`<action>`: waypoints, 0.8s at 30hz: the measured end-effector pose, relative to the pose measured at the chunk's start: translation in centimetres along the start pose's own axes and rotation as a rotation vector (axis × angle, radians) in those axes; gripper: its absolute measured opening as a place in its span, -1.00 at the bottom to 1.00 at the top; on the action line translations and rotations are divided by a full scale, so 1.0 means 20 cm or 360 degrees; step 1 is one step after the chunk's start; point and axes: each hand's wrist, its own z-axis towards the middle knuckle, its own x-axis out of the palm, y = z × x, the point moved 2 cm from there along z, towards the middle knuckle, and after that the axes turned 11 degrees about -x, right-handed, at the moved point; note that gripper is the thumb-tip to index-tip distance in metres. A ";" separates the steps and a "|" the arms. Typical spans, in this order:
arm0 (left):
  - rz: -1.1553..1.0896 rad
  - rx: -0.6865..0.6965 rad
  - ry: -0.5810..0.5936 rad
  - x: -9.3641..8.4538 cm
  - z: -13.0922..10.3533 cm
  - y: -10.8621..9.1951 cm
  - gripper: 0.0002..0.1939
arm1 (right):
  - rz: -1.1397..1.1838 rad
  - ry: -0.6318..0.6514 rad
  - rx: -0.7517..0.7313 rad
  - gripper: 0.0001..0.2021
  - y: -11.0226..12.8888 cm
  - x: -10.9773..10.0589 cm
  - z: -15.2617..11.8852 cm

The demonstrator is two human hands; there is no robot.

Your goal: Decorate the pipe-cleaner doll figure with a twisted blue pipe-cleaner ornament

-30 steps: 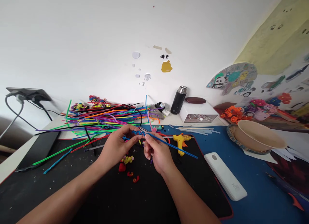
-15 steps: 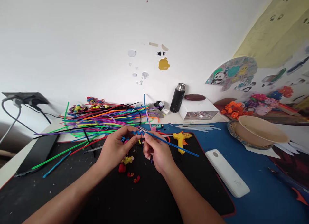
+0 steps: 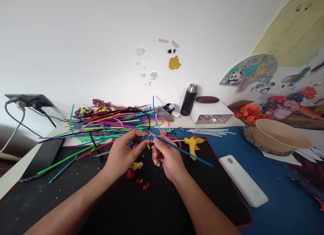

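Observation:
A blue pipe cleaner (image 3: 193,156) runs between my two hands above the black mat (image 3: 111,208). Its far end is bent into small zigzag curls, while the rest sticks out straight to the lower right. My left hand (image 3: 124,153) pinches the curled end between thumb and fingers. Close beside it, my right hand (image 3: 167,156) is closed on the pipe cleaner where the straight part starts. Below my hands lie a small yellow fuzzy piece (image 3: 136,165), a red fuzzy piece (image 3: 130,174) and two small red curled pieces (image 3: 146,186).
A heap of coloured pipe cleaners (image 3: 108,122) lies at the back left. Right of my hands are a yellow glue gun (image 3: 192,146), a white oblong case (image 3: 243,181) and a beige bowl (image 3: 280,135). A black thermos (image 3: 189,101) stands beside a white box (image 3: 212,111).
The view has shifted slightly, so the whole scene sits a little further right. My hands keep nearly the same hold on the blue pipe cleaner.

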 end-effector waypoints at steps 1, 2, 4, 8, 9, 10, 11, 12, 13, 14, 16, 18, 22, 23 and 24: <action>0.0000 -0.0012 0.0001 0.00 0.00 0.00 -0.77 | 0.0000 -0.0008 -0.0002 -0.61 0.00 0.00 0.00; -0.0001 -0.0023 0.0004 0.00 0.00 0.00 -0.76 | 0.0000 -0.0016 -0.0002 -0.61 0.00 0.00 0.00; -0.0002 -0.0038 0.0004 0.00 0.00 0.00 -0.75 | -0.0003 -0.0021 0.0007 -0.61 0.00 0.00 0.00; 0.0002 -0.0019 0.0002 0.00 0.00 0.01 -0.75 | 0.0000 -0.0021 0.0007 -0.60 0.00 0.00 0.00; 0.0003 -0.0013 0.0005 0.00 0.00 0.01 -0.75 | 0.0002 -0.0020 0.0004 -0.60 0.00 0.00 0.00; 0.0005 -0.0009 0.0008 0.00 0.00 0.01 -0.75 | 0.0003 -0.0019 0.0002 -0.60 0.00 0.00 0.00; 0.0009 -0.0008 0.0008 0.00 0.00 0.01 -0.74 | 0.0004 -0.0020 0.0002 -0.60 0.00 0.00 0.00; 0.0012 -0.0011 0.0006 0.00 0.00 0.01 -0.74 | 0.0004 -0.0022 0.0004 -0.60 0.00 0.00 0.00; 0.0014 -0.0015 0.0002 0.00 0.00 0.01 -0.73 | 0.0003 -0.0025 0.0006 -0.60 0.00 0.00 0.00; 0.0016 -0.0019 0.0001 0.00 0.00 0.01 -0.73 | 0.0002 -0.0029 0.0009 -0.60 0.00 0.00 0.00; 0.0017 -0.0027 0.0007 0.00 0.00 0.01 -0.73 | 0.0000 -0.0031 0.0018 -0.59 0.00 0.00 0.00; 0.0018 -0.0025 0.0018 0.00 0.00 0.01 -0.74 | 0.0002 -0.0032 0.0024 -0.58 0.00 0.00 0.00; 0.0010 -0.0022 0.0014 0.00 0.00 0.02 -0.73 | 0.0006 -0.0050 0.0026 -0.59 0.00 0.00 0.00; 0.0006 -0.0023 0.0010 0.00 0.00 0.02 -0.73 | 0.0007 -0.0054 0.0028 -0.59 0.00 0.00 0.00; 0.0000 -0.0024 0.0008 0.00 0.00 0.02 -0.74 | 0.0009 -0.0055 0.0028 -0.59 0.00 0.00 0.00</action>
